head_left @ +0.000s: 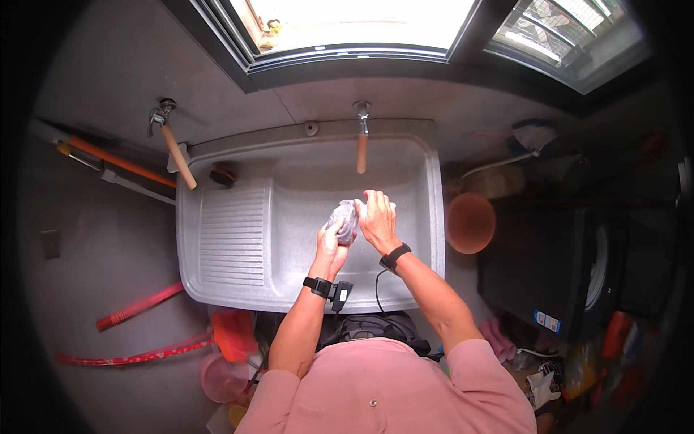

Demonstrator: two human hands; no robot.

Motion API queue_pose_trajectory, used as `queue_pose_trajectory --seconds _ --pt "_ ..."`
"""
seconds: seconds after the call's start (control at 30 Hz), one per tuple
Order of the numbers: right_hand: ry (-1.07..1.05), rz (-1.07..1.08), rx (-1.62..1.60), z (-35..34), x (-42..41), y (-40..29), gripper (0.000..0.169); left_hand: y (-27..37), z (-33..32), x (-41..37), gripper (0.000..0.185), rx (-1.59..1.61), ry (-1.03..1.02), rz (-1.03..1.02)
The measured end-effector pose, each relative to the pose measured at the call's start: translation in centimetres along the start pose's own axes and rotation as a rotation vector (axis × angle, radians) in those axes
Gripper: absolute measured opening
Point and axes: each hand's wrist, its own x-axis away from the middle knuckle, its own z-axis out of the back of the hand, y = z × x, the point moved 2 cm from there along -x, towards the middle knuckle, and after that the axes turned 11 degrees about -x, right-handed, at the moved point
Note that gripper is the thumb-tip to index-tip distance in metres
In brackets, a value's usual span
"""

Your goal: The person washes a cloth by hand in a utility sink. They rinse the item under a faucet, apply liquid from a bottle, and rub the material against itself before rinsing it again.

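My left hand (pixel 332 244) grips a bunched grey cloth (pixel 345 222) over the basin of a grey stone-look laundry sink (pixel 303 217). Just right of the cloth is my right hand (pixel 378 216), palm down, with fingers pointing away from me; something whitish shows past its fingertips, and what lies under the palm is hidden. A metal tap (pixel 362 116) with a tan hose piece (pixel 361 154) hangs above the basin beyond my hands. No water stream can be made out. Both wrists wear black straps.
A ribbed washboard (pixel 233 238) forms the sink's left side, with a dark brush-like object (pixel 222 174) behind it. A second tap (pixel 158 116) with a tan hose juts in at upper left. An orange bucket (pixel 470 223) and a dark front-loading washing machine (pixel 537 266) stand at right.
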Motion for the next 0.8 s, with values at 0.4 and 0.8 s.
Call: queue_pose_trajectory --seconds 0.4,0.8 --pt "-0.169 -0.454 -0.343 -4.7 -3.8 3.3 0.059 0.0 -2.0 0.0 0.041 0.034 -0.139 0.050" --pt "-0.069 -0.693 -0.148 -7.9 -1.4 5.9 0.060 0.2 -1.0 -1.1 0.041 -0.121 -0.041 0.106"
